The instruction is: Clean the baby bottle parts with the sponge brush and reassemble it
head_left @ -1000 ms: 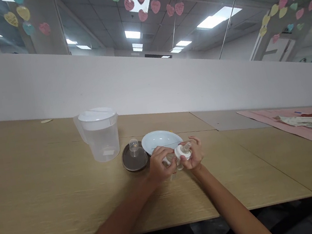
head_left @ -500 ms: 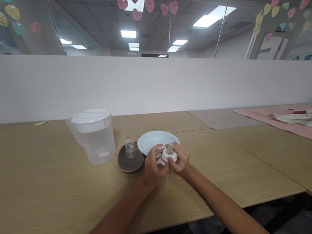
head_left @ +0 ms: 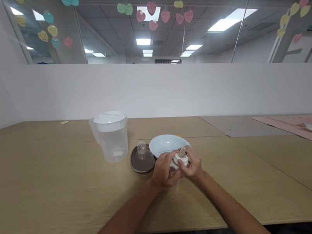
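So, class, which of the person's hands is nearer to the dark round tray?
Left: the left hand is just right of the dark round tray; the right hand is farther right, past the left hand.

Part-hidden baby bottle [head_left: 180,161] between the hands [head_left: 192,165], white collar [head_left: 182,158] and clear teat [head_left: 182,152] uppermost

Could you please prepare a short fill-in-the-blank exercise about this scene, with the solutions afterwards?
1. The person's right grip holds a round plastic bottle collar, coloured ____.
2. The white-lidded translucent plastic pitcher has its handle on the picture's ____ side.
3. Of the dark round tray and the glossy pale oval bowl, only the ____ contains a small clear domed cap.

Missing words: white; left; tray.
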The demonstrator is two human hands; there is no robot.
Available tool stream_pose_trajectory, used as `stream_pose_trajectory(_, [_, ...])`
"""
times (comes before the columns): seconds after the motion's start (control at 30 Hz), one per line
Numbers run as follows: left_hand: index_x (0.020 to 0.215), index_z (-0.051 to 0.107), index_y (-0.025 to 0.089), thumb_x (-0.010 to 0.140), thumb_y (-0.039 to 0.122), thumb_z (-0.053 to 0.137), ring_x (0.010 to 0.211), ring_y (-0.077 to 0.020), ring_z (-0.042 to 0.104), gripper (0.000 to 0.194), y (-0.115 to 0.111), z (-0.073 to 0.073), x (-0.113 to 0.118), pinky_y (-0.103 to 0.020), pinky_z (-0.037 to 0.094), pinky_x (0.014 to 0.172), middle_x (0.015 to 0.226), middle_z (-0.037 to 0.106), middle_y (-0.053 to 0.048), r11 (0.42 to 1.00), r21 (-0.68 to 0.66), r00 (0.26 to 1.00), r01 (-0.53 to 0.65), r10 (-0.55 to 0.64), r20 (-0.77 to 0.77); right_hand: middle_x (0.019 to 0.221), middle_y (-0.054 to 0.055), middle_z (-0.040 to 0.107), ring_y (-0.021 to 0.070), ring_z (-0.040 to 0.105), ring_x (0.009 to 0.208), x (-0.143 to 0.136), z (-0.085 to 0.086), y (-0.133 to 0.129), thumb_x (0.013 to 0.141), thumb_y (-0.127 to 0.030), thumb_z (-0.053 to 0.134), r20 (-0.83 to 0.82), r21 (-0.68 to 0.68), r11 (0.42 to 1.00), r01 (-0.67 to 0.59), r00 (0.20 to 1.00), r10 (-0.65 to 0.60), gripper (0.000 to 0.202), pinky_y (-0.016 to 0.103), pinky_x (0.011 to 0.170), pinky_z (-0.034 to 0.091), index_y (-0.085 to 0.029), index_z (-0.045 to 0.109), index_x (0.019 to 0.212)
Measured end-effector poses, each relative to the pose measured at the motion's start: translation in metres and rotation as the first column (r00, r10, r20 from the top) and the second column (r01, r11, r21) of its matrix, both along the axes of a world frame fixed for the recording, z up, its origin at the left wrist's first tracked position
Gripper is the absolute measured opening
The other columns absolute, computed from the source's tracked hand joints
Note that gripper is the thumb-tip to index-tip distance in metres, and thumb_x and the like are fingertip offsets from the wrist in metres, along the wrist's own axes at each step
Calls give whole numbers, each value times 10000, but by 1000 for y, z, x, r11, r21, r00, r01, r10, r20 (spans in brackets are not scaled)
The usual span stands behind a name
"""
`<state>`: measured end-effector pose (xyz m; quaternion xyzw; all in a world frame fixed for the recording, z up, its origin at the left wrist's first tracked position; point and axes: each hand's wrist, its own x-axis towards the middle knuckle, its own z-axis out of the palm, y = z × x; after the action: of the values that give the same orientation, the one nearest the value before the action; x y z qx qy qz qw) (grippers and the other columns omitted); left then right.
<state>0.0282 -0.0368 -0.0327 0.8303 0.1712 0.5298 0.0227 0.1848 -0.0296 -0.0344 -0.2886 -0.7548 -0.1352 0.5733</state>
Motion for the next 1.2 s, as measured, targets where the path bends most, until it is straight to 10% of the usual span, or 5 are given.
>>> stream_pose_trajectory(0.57, [1016, 534, 167, 834, 456, 473, 811, -203, 546, 347, -3, 3, 4, -330, 439, 724, 909, 592, -84, 978, -101, 984, -180, 181, -4, 627, -10, 394, 134, 378, 562, 2, -5, 3, 886, -376, 383, -41, -62, 998, -9, 999, 6, 258, 264, 535, 288, -193, 428, 709])
stream_pose_trajectory(1.0, [864, 478, 191, 868, 252, 376, 769, -167, 520, 118, -6, 3, 1, -300, 403, 726, 790, 552, -33, 962, -224, 979, -155, 181, 97, 509, -52, 306, 100, 307, 462, 1, -25, 14, 925, -332, 360, -319, -165, 986, -2, 946, -52, 365, 241, 466, 247, -207, 338, 583])
stream_pose_trajectory(1.2, [789, 493, 187, 873, 244, 356, 722, -166, 493, 170, -4, 5, 2, -295, 388, 693, 748, 553, -35, 956, -203, 972, -213, 228, 53, 735, 35, 592, 147, 543, 646, -1, -18, 8, 924, -303, 362, -306, -166, 986, 3, 950, -54, 241, 261, 601, 415, -177, 559, 863])
